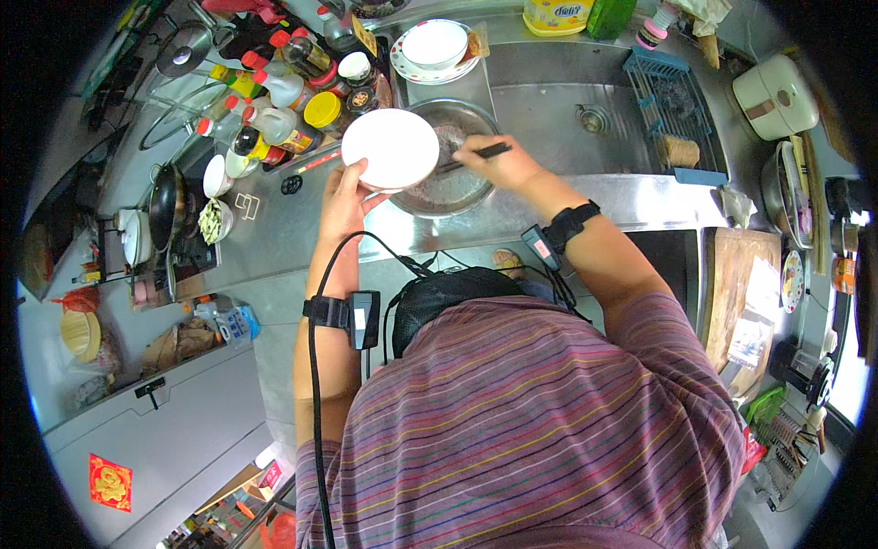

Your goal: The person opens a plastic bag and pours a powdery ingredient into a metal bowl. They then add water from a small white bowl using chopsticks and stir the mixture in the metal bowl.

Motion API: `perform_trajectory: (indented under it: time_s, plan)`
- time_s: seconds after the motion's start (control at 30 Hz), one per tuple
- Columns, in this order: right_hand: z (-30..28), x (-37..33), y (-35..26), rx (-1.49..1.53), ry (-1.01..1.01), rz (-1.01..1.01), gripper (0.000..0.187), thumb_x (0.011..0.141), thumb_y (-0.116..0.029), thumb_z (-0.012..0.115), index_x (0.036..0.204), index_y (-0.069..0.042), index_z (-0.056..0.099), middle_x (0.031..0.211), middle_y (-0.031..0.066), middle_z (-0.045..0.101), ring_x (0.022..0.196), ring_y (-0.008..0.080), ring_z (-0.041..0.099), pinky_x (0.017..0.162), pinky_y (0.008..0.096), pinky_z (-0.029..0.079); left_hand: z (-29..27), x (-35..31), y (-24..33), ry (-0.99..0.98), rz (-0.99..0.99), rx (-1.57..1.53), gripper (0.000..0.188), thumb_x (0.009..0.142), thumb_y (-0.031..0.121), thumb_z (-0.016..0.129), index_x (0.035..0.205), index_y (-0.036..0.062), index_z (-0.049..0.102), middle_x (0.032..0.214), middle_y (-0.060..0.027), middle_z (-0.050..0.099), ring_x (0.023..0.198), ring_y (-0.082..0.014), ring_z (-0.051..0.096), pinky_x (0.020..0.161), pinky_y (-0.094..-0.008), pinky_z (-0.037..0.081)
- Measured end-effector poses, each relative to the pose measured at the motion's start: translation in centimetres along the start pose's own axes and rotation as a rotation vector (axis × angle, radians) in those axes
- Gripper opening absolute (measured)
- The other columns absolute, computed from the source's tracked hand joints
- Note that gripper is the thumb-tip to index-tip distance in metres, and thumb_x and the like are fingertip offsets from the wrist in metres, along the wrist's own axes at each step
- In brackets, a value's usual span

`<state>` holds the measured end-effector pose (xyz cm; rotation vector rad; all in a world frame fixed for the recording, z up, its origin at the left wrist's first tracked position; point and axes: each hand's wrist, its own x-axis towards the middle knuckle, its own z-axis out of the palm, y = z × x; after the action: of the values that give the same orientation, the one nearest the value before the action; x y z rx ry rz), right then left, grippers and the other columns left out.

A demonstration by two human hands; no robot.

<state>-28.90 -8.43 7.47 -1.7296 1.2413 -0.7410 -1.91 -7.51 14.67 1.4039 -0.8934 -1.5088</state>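
Note:
A white bowl (391,149) is tilted in my left hand (344,192), with the thumb over its rim. It overlaps the left side of a round metal basin (423,200) on the steel counter. Something greyish-white and grainy lies in the basin, partly hidden by the bowl. My right hand (498,163), a little blurred, is closed around a dark, thin-handled utensil (495,150). The utensil's other end points down into the basin; its kind cannot be made out.
Sauce bottles and jars (322,109) crowd the counter's left. Stacked plates and a bowl (433,46) stand behind the basin. To the right are the sink (558,114), a blue dish rack (670,101), a rice cooker (776,98) and a wooden board (732,265).

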Motion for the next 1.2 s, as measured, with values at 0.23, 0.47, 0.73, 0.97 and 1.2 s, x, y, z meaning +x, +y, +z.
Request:
perform_trajectory:
  time_s: [0.23,0.47,0.73,0.97,1.2]
  plan:
    - [0.6,0.2,-0.9,0.099,0.145,-0.116,0.021,0.087,-0.028,0.067,0.091,-0.007,0.067,0.084,0.0116,0.067,0.076,0.0223,0.062,0.073,0.0331,0.049,0.2,0.2,0.4,0.001,0.004,-0.054,0.056,0.085,0.032,0.063,0.123,-0.0041,0.042,0.117,-0.0177,0.057,0.102,-0.0262,0.063,0.081,-0.0405,0.055]
    - [0.0,-1.5,-2.3,0.003,0.093,-0.198,0.023,0.088,-0.028,0.065,0.086,-0.005,0.064,0.08,0.0134,0.064,0.071,0.0313,0.059,0.068,0.0362,0.049,0.2,-0.4,1.0,0.023,0.024,-0.069,0.055,0.086,0.031,0.061,0.124,-0.0038,0.043,0.117,-0.0178,0.057,0.102,-0.0258,0.062,0.081,-0.0398,0.055]
    - [2.6,-0.5,-1.6,-0.114,0.054,-0.544,0.016,0.089,-0.02,0.063,0.089,-0.004,0.066,0.082,0.0127,0.064,0.075,0.031,0.062,0.068,0.0382,0.049,-0.1,-0.8,1.2,0.012,0.03,-0.08,0.053,0.088,0.031,0.058,0.126,-0.0021,0.043,0.117,-0.0157,0.058,0.102,-0.0251,0.062,0.081,-0.0398,0.055]
    - [4.1,1.6,-1.6,0.111,0.177,-0.419,0.021,0.086,-0.026,0.067,0.091,-0.005,0.068,0.081,0.0151,0.066,0.072,0.0331,0.064,0.065,0.0364,0.051,-0.4,-1.1,1.4,-0.017,0.055,-0.086,0.053,0.089,0.032,0.058,0.127,-0.0025,0.043,0.117,-0.0158,0.058,0.102,-0.0251,0.062,0.08,-0.0397,0.054]
    - [2.2,2.6,0.0,-0.088,0.225,-0.121,0.018,0.089,-0.023,0.063,0.093,-0.006,0.067,0.082,0.0151,0.065,0.072,0.0272,0.063,0.067,0.0344,0.049,-0.6,-1.2,1.0,0.041,0.038,-0.083,0.053,0.088,0.033,0.059,0.124,-0.0019,0.044,0.116,-0.016,0.058,0.103,-0.0248,0.062,0.081,-0.0389,0.054]
